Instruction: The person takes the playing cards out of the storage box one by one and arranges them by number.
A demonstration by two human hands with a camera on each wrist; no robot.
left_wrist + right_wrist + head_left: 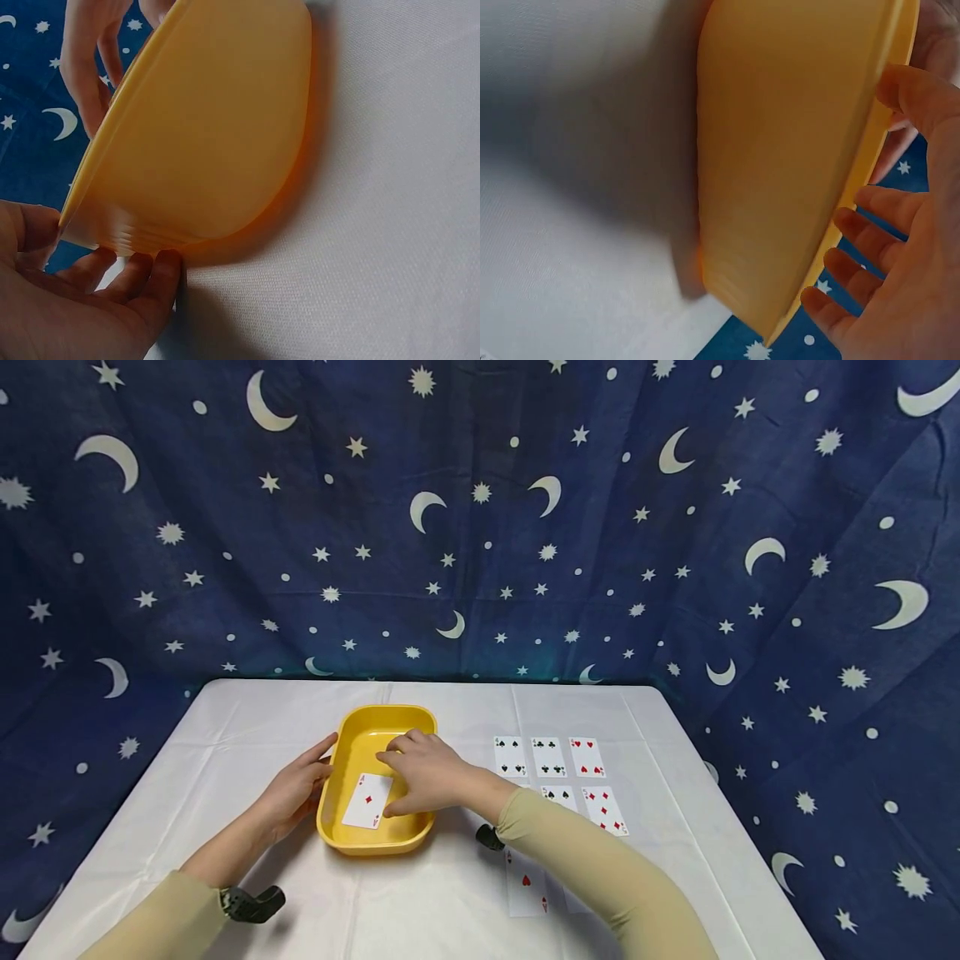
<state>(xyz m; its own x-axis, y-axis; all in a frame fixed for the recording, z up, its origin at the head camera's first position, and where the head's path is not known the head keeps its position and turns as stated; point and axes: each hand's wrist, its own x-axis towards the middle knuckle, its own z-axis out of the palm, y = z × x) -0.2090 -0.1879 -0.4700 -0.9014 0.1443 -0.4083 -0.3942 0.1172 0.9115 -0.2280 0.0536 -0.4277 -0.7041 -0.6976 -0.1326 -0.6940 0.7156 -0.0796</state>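
A yellow plastic tub (328,810) stands left of centre on the table. Face up on its floor lies an ace of diamonds card (367,800). My left hand (292,789) is at the tub's left side; in the left wrist view its fingertips touch the outer wall and rim. Over the tub's right side reaches my right hand (429,770), palm down with loosely bent, spread fingers and nothing in them. Its thumb is close to the card's right edge in the head view. In the right wrist view those fingers (866,232) appear beyond the rim.
On the white tablecloth (420,910) to the right, several playing cards lie face up in rows, including an ace of hearts (527,893) and a diamonds card (604,811). My right forearm (600,868) covers part of them. A blue starry curtain (480,527) hangs behind the table.
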